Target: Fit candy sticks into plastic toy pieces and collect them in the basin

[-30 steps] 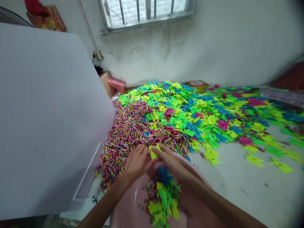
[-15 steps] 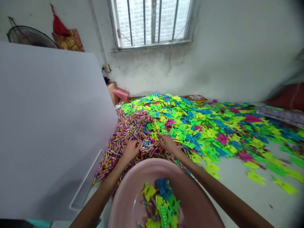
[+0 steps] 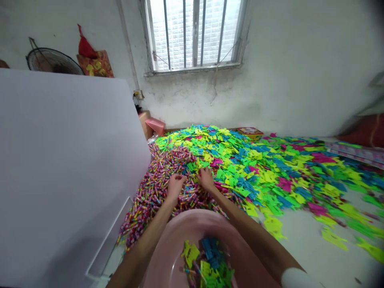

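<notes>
My left hand rests on a heap of small striped, multicoloured tubes, fingers curled down into them. My right hand lies where that heap meets a wide spread of flat plastic pieces in green, yellow, blue and pink; its fingers are bent into the pile. What either hand grips is hidden. A pink basin sits close in front of me, between my forearms, holding a few plastic pieces and tubes.
A large white panel stands on the left, close to the tube heap. The white wall with a barred window is behind the piles. A fan and red decoration are at the upper left. Bare floor lies at the right front.
Both hands have moved away from the basin, out onto the piles, and come closer together. The yellow piece they held a second ago now lies in the basin. The camera has tilted up.
</notes>
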The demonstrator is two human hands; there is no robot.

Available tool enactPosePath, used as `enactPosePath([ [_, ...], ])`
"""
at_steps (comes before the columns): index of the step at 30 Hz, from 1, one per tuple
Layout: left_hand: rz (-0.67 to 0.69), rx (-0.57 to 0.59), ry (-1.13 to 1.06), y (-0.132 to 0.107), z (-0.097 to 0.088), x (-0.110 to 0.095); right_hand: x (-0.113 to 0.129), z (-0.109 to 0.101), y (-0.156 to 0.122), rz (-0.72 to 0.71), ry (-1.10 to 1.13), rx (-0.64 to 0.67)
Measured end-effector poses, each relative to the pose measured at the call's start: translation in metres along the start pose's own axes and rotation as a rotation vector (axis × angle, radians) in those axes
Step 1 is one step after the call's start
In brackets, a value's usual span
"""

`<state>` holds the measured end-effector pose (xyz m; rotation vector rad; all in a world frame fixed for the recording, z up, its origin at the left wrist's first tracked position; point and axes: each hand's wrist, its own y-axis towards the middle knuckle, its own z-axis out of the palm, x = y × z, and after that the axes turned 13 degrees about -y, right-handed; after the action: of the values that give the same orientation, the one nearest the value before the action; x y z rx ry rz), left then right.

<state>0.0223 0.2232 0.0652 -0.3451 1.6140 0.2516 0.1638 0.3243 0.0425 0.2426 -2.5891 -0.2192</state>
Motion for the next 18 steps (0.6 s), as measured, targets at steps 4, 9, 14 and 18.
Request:
enactPosePath([
  [4,0.06,-0.065,-0.22,-0.019,0.02,0.0,0.006,-0.018,-0.002,0.026,0.272,0.03],
  [9,0.188,-0.097,-0.337,-0.039,0.03,0.008,0.005,-0.036,-0.055,0.051,0.665,0.096],
  [14,0.278,-0.057,-0.345,-0.04,0.031,0.006,0.011,-0.042,-0.099,0.092,0.92,0.146],
  [18,0.318,-0.049,-0.329,-0.039,0.028,0.0,0.014,-0.051,-0.101,0.103,0.99,0.127],
])
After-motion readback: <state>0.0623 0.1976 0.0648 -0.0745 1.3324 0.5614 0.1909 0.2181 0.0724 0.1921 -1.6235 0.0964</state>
